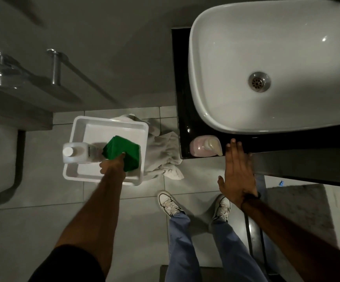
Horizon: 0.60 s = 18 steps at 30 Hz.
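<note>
The person's left hand [113,164] is stretched down into a white plastic tub [70,173] on the tiled floor [43,200]. Its fingers are curled onto the near left edge of a green cloth [127,150], with the thumb tip pressed on top. The cloth lies just beyond the hand and partly under its fingertips, in the tub's right half, and its far side runs close to the tub's right wall. It is a bright, solid green, folded into a thick, roughly square pad with soft rounded corners and a crease across the top. From here I cannot tell whether it is lifted or resting on the tub's bottom.

Touching the cloth's left edge is a translucent plastic jug [74,153] with a white cap, standing in the tub's left side. A crumpled pale towel [163,157] lies on the floor against the tub's right side.

The right hand [238,172] is flat, with the fingers straight and close together. Its fingertips are at the front edge of the black counter [182,98], just right of a pink soap bottle [204,147]. I cannot tell whether it presses there. A white basin [207,82] sits on the counter.
</note>
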Each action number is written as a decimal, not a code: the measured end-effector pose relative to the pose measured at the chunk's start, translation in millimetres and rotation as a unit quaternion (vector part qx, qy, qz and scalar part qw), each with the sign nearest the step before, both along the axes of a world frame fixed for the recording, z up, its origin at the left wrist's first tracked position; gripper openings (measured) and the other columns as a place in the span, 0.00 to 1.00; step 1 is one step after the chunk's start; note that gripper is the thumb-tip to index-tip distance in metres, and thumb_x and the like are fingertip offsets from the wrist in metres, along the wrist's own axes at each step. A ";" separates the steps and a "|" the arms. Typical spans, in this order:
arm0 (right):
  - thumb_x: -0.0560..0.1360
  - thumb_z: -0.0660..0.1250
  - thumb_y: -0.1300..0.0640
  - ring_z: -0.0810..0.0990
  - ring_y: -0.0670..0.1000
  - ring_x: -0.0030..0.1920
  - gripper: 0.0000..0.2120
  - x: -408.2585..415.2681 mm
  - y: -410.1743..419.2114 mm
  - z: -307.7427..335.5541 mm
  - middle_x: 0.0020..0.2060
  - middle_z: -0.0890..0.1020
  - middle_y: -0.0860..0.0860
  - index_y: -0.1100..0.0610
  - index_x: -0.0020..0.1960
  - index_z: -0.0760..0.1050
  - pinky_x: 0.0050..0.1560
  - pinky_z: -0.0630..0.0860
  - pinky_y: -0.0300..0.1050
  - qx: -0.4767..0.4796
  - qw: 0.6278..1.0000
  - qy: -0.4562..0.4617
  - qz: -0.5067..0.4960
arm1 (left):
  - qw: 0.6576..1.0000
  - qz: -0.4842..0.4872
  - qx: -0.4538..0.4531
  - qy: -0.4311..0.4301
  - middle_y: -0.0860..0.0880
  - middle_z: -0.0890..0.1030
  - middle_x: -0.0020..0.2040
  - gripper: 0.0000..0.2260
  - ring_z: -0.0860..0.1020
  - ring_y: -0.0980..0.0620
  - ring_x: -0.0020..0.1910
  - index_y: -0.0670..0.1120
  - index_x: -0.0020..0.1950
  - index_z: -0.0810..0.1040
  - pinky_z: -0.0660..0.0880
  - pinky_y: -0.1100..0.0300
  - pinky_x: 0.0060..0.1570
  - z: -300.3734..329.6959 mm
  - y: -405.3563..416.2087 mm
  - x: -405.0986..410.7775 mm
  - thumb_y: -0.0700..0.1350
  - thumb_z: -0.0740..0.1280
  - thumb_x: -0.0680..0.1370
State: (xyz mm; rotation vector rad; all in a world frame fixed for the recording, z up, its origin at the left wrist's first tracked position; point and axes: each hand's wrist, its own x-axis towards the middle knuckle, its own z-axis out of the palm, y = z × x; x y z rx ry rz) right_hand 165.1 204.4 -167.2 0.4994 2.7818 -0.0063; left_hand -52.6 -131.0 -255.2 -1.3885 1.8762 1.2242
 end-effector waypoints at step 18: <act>0.70 0.68 0.54 0.43 0.55 0.81 0.48 10.0 20.4 49.3 0.81 0.43 0.55 0.59 0.81 0.43 0.80 0.47 0.58 -0.120 0.992 -0.016 0.044 | 0.950 0.016 0.273 0.152 0.42 0.82 0.62 0.22 0.81 0.42 0.60 0.42 0.69 0.75 0.81 0.44 0.56 140.3 57.9 123.4 0.38 0.72 0.76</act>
